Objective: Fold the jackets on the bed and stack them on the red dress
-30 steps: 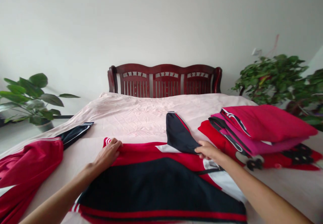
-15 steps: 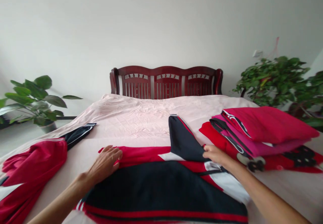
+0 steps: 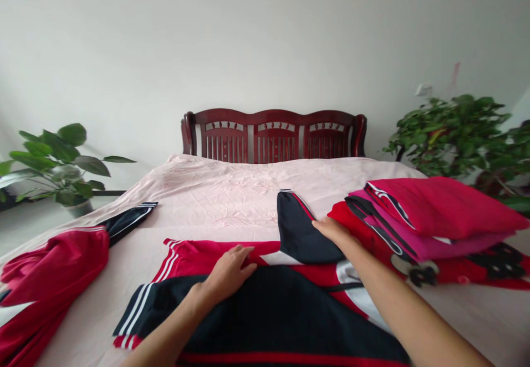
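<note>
A red, white and dark navy track jacket (image 3: 281, 295) lies spread in front of me, with striped cuffs and hem at its left side. Over its red upper part rests my left hand (image 3: 232, 270), open, thumb apart from the fingers, touching the fabric. One navy sleeve (image 3: 296, 229) with a red side stripe is folded so its cuff points toward the headboard. My right hand (image 3: 337, 233) is at that sleeve's right edge, fingers closed together on the striped seam; the fingertips are partly hidden.
Folded red and pink clothes (image 3: 447, 207) are stacked at the right, close to my right forearm. A crumpled red garment with a navy sleeve (image 3: 62, 262) lies at the left. The bed has a pale pink sheet (image 3: 215, 190) and a dark wooden headboard (image 3: 275, 135).
My left hand has moved right from the jacket's striped left edge to its middle. My right hand has slid up and left along the navy sleeve's edge.
</note>
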### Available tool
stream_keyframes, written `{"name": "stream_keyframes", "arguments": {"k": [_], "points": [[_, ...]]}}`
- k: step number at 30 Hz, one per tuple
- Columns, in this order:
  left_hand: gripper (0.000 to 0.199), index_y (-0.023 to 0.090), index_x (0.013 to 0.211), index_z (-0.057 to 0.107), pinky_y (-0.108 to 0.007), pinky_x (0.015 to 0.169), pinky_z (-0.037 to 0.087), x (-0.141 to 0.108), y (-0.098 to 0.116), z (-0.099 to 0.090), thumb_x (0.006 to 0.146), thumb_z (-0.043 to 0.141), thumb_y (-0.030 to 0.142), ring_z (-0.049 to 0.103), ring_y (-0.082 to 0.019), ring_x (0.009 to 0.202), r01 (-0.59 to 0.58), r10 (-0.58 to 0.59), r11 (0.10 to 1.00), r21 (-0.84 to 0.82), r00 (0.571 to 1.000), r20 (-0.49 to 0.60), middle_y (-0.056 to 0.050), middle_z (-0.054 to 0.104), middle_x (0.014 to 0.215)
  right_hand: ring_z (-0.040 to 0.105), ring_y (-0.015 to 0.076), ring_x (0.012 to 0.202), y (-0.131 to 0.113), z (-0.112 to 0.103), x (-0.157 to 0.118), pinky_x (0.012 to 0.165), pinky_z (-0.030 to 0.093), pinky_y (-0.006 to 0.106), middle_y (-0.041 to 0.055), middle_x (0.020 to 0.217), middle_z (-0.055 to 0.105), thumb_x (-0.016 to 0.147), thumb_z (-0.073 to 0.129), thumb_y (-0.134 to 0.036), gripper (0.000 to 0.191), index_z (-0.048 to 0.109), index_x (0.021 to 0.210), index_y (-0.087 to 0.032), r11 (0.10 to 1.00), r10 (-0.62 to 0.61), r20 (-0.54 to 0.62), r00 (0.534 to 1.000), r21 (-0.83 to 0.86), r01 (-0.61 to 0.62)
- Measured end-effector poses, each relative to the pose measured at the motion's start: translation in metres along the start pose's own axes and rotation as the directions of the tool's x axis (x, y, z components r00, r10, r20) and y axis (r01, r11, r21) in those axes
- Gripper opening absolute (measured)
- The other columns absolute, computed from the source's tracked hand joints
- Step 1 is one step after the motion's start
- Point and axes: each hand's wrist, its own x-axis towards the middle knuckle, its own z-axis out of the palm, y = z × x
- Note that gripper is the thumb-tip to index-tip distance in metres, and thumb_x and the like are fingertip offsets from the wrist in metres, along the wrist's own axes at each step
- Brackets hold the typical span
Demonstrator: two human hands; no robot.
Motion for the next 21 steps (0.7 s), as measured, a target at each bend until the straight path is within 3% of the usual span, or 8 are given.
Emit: {"name": "stream_keyframes", "arguments": {"k": [8, 12, 13, 15, 17, 18, 20, 21], "points": [[0.051, 0.03, 0.132, 0.063, -0.044, 0.094, 0.044, 0.002, 0.026, 0.028, 0.08, 0.062, 0.032, 0.057, -0.029, 0.107, -0.053, 0.047, 0.994, 0.096, 0.997, 0.056, -0.011, 0.062, 0.114, 0.071, 0.0243, 0.082, -0.026, 0.013, 0.005, 0.067, 0.05, 0.027, 0.011, 0.085, 0.075, 0.07, 0.071, -0.029, 0.031, 0.072, 0.097, -0.015, 0.973, -0.057, 0.113, 0.992, 0.228, 0.03], [0.048, 0.027, 0.126, 0.067, -0.045, 0.099, 0.042, 0.005, 0.018, 0.026, 0.078, 0.064, 0.03, 0.057, -0.03, 0.111, -0.049, 0.06, 0.991, -0.127, 0.995, 0.083, -0.01, 0.066, 0.115, 0.071, 0.0201, 0.089, -0.056, 0.008, -0.015, 0.075, 0.053, 0.025, 0.0053, 0.101, 0.076, 0.075, 0.057, -0.022, 0.044, 0.067, 0.117, -0.017, 0.89, -0.256, 0.177, 0.95, 0.428, 0.16], [0.047, 0.024, 0.126, 0.067, -0.044, 0.101, 0.042, 0.007, 0.015, 0.024, 0.08, 0.063, 0.031, 0.058, -0.029, 0.112, -0.01, 0.025, 0.968, -0.251, 0.998, 0.059, -0.011, 0.066, 0.117, 0.07, 0.0197, 0.096, -0.063, 0.004, -0.024, 0.081, 0.053, 0.026, 0.0039, 0.107, 0.075, 0.074, 0.055, -0.021, 0.048, 0.066, 0.121, -0.018, 0.844, -0.365, 0.21, 0.907, 0.485, 0.227], [0.053, 0.018, 0.134, 0.059, -0.041, 0.101, 0.045, 0.012, 0.009, 0.017, 0.084, 0.06, 0.036, 0.061, -0.027, 0.113, 0.125, -0.149, 0.822, -0.555, 0.989, 0.001, -0.014, 0.065, 0.123, 0.066, 0.0208, 0.108, -0.073, -0.004, -0.048, 0.094, 0.049, 0.028, 0.0022, 0.117, 0.073, 0.069, 0.057, -0.018, 0.053, 0.068, 0.121, -0.02, 0.731, -0.612, 0.295, 0.733, 0.564, 0.384], [0.06, 0.016, 0.143, 0.047, -0.039, 0.095, 0.05, 0.016, 0.004, 0.005, 0.09, 0.052, 0.045, 0.064, -0.026, 0.11, 0.271, -0.388, 0.528, -0.805, 0.92, 0.055, -0.017, 0.063, 0.127, 0.064, 0.0225, 0.112, -0.076, -0.01, -0.079, 0.099, 0.046, 0.03, 0.0021, 0.12, 0.072, 0.064, 0.059, -0.015, 0.056, 0.072, 0.118, -0.021, 0.655, -0.751, 0.411, 0.516, 0.557, 0.511], [0.062, 0.016, 0.146, 0.042, -0.038, 0.092, 0.052, 0.017, 0.001, -0.002, 0.093, 0.047, 0.048, 0.066, -0.025, 0.108, 0.322, -0.47, 0.376, -0.869, 0.874, 0.121, -0.018, 0.062, 0.13, 0.065, 0.0225, 0.11, -0.075, -0.011, -0.095, 0.098, 0.046, 0.03, 0.0017, 0.119, 0.072, 0.063, 0.058, -0.013, 0.056, 0.073, 0.116, -0.022, 0.649, -0.76, 0.47, 0.449, 0.52, 0.555], [0.062, 0.017, 0.15, 0.035, -0.036, 0.089, 0.053, 0.017, -0.003, -0.014, 0.097, 0.036, 0.05, 0.067, -0.024, 0.11, 0.353, -0.547, 0.199, -0.914, 0.814, 0.195, -0.02, 0.056, 0.14, 0.066, 0.022, 0.108, -0.067, -0.009, -0.126, 0.096, 0.047, 0.029, 0.001, 0.117, 0.073, 0.063, 0.054, -0.01, 0.058, 0.074, 0.115, -0.025, 0.643, -0.746, 0.538, 0.392, 0.431, 0.633], [0.061, 0.017, 0.15, 0.034, -0.034, 0.089, 0.053, 0.016, -0.004, -0.019, 0.098, 0.035, 0.049, 0.066, -0.023, 0.111, 0.349, -0.555, 0.192, -0.917, 0.809, 0.191, -0.02, 0.052, 0.144, 0.066, 0.0219, 0.109, -0.061, -0.007, -0.138, 0.097, 0.047, 0.029, 0.0008, 0.118, 0.073, 0.063, 0.051, -0.009, 0.06, 0.074, 0.115, -0.026, 0.633, -0.744, 0.541, 0.393, 0.381, 0.674]]}}
